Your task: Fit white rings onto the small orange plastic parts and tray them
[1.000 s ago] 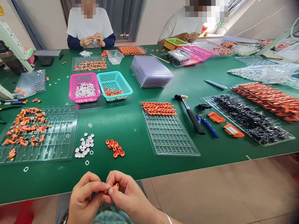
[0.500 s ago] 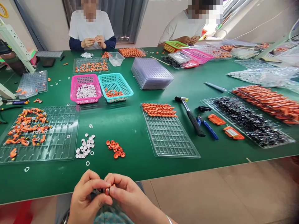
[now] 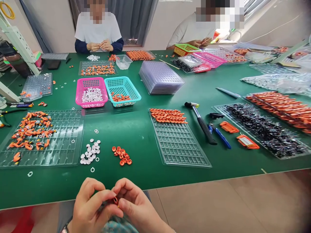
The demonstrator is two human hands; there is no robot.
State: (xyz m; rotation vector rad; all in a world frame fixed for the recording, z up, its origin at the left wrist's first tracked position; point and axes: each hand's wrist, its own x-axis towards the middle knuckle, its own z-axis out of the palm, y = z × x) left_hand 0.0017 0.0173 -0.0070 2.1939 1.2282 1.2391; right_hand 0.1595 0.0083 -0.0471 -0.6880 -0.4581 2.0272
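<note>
Just off the table's front edge, my left hand (image 3: 93,204) and my right hand (image 3: 136,202) meet fingertip to fingertip. Pinched between them is a small orange part (image 3: 115,200) with a dark ring-shaped end; fingers hide most of it. Beyond my hands lie a cluster of orange round caps (image 3: 123,156) and a pile of white discs (image 3: 91,151). To the left, a clear blister tray (image 3: 65,136) holds several orange curved pieces (image 3: 31,131). A second clear tray (image 3: 182,142) has rows of orange parts (image 3: 167,115) at its far end.
A pink basket (image 3: 79,94) holds white discs; a turquoise basket (image 3: 138,97) holds orange caps. Stacked clear trays (image 3: 161,77) stand behind. On the right lie a hammer (image 3: 204,127), blue-handled pliers (image 3: 222,137) and black wired parts (image 3: 264,129). Two co-workers (image 3: 98,32) sit opposite.
My fingers have turned the small orange part, so its ring-shaped end now shows. The view has shifted slightly, with table items a little further right.
</note>
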